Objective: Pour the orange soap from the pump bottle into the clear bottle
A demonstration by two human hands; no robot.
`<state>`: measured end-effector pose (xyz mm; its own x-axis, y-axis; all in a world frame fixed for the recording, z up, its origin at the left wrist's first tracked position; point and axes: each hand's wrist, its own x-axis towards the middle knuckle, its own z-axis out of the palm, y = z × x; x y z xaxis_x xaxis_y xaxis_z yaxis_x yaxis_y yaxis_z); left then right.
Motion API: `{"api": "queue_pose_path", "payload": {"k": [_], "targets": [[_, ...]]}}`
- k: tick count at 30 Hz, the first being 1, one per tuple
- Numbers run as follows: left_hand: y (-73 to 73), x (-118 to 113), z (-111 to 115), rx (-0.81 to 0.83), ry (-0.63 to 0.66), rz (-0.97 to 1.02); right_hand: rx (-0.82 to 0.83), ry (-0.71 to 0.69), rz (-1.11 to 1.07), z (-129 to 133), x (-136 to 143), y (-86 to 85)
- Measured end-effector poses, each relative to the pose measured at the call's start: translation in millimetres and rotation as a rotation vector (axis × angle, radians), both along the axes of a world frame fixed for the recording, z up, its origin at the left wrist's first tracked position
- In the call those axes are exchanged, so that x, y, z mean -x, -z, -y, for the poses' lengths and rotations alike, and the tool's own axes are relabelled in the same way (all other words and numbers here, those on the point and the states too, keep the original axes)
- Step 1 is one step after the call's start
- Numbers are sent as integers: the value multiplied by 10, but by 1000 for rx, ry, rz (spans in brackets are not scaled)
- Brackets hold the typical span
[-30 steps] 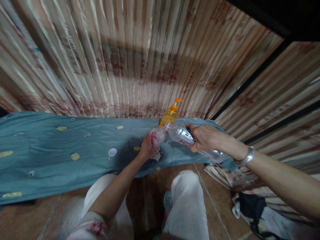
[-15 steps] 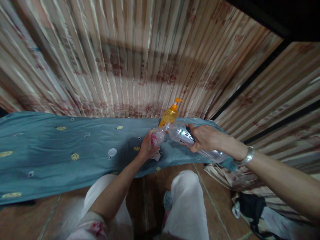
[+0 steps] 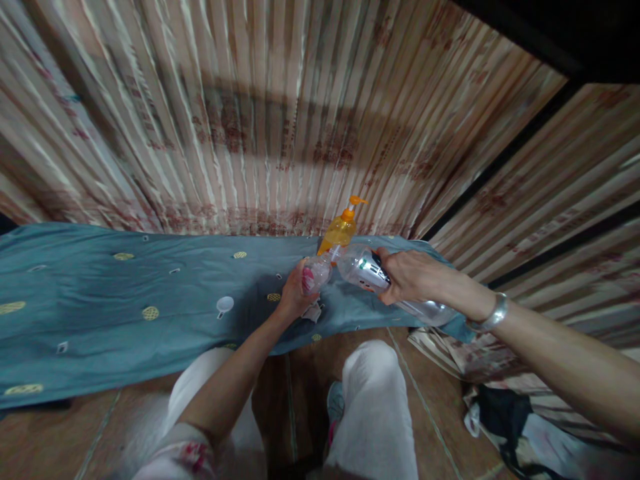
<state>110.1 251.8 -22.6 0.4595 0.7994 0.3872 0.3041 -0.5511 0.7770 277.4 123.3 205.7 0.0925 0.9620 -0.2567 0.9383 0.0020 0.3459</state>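
My left hand [image 3: 296, 293] is closed around a small clear plastic bottle [image 3: 317, 273] with a pink mark on it. In my right hand [image 3: 407, 273] is a larger clear bottle [image 3: 356, 263] with a silver label, tilted nearly on its side so its neck points left. The necks of the two bottles meet or nearly meet; whether they touch I cannot tell. Just behind them stands a yellow pump bottle [image 3: 339, 232] with an orange pump head. A small pale crumpled piece [image 3: 313, 312] lies beneath my left hand; its kind is unclear.
A blue-green patterned cloth [image 3: 175, 273] covers the long low surface. Behind it hangs a pleated curtain [image 3: 260, 133], with dark frame bars [image 3: 505, 153] at the right. Below are tiled floor [image 3: 440, 400] and my legs in white trousers [image 3: 375, 407]. A black-and-white bundle [image 3: 505, 413] lies at lower right.
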Motion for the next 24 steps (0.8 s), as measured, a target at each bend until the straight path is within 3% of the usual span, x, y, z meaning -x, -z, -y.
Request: {"api": "queue_pose_path", "payload": {"k": [24], "targets": [[-12, 0, 3, -13, -2, -13, 7, -11, 15, -10, -1, -2]]}}
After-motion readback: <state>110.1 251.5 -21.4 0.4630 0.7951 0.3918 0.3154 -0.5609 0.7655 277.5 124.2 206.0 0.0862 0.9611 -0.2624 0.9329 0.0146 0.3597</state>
